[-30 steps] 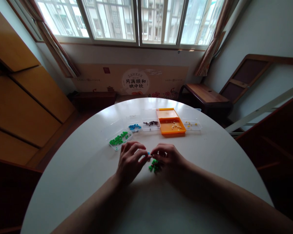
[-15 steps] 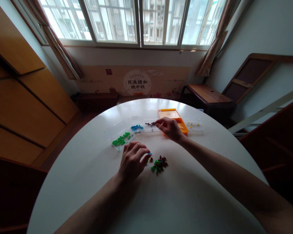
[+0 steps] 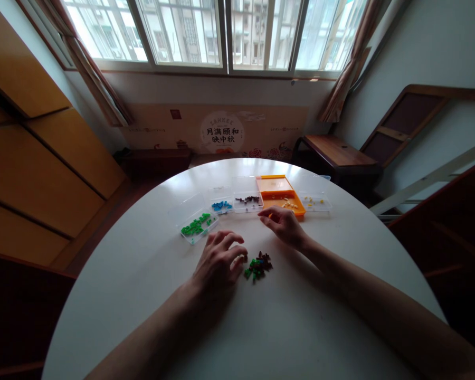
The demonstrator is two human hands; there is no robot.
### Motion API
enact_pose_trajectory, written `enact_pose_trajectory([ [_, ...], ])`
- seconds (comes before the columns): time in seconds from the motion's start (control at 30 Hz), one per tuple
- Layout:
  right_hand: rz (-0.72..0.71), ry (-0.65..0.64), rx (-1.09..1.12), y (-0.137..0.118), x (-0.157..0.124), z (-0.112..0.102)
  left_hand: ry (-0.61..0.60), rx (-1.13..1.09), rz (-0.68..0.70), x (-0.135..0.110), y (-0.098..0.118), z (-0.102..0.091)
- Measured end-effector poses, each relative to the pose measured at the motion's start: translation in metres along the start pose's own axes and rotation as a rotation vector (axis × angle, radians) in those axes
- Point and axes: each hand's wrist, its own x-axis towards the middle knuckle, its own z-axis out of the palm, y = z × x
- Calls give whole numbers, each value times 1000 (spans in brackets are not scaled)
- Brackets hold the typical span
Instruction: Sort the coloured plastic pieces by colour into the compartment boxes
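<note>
On the white table, my left hand (image 3: 220,259) rests with its fingers curved and spread, holding nothing I can see. A small brown piece (image 3: 245,258) lies beside its index finger and thumb. Just to its right is a mixed pile of small toy bricks (image 3: 258,267), mostly green and dark brown with a bit of blue. My right hand (image 3: 282,225) hovers in front of the orange case (image 3: 300,212), fingers loosely bent, with a gap between thumb and index finger and nothing visible in it. It covers part of the case's front edge.
Clear boxes stand in an arc: one with green bricks (image 3: 197,225), one with blue bricks (image 3: 221,206), one with dark brown bricks (image 3: 248,200). Right of the orange case is a box with yellow bricks (image 3: 314,200). A wooden bench (image 3: 340,150) stands beyond the table.
My right hand has drawn back from the dark brown bricks' box, toward me and right. The blue piece at my left fingertips is no longer seen, and those fingers have shifted slightly.
</note>
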Motion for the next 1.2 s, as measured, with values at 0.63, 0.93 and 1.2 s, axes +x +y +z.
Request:
enact_pose_trajectory([
  [0.63,-51,-79,30,-14,-24,14,89,25,24,2,4,5],
  [0.93,-192,-214,115,-22,-31,19,264,-73,-59,6,-3,1],
  [1.2,-377,-91,-92,-29,-34,21,272,-79,-54,5,-2,3],
])
